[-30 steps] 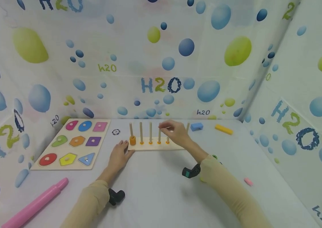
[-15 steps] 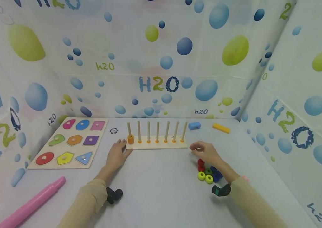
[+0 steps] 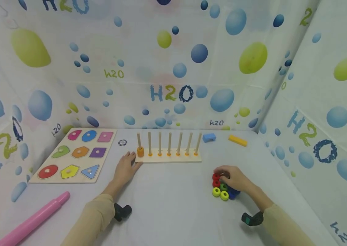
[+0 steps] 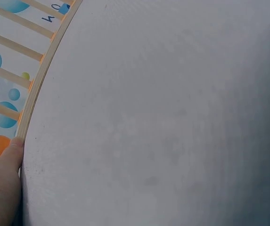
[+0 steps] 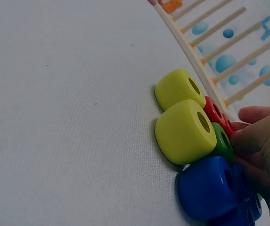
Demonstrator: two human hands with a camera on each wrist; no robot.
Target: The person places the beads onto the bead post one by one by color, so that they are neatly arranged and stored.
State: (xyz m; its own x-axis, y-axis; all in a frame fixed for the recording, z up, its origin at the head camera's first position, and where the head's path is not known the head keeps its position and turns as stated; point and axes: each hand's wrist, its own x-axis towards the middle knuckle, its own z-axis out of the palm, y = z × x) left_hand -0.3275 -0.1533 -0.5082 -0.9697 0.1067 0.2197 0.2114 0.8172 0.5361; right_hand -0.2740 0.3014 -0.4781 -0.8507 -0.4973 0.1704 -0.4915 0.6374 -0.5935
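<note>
A wooden peg board carries a row of several upright pegs, with stacked orange beads on its leftmost peg. My left hand rests at the board's left front corner. In the left wrist view its thumb lies against the front edge. Over a cluster of loose beads is my right hand, fingers and thumb slightly apart around the red beads. Beside those sit a green bead, two yellow beads and several blue beads, partly covered by the hand.
A wooden shape puzzle lies at the back left, and a pink tube-shaped stick at the front left. Behind the peg board's right end are a blue block and a yellow bar. Patterned cloth walls enclose the table.
My right hand has moved from the pegs, down and right, to the bead cluster. The left hand has stayed at the board's corner.
</note>
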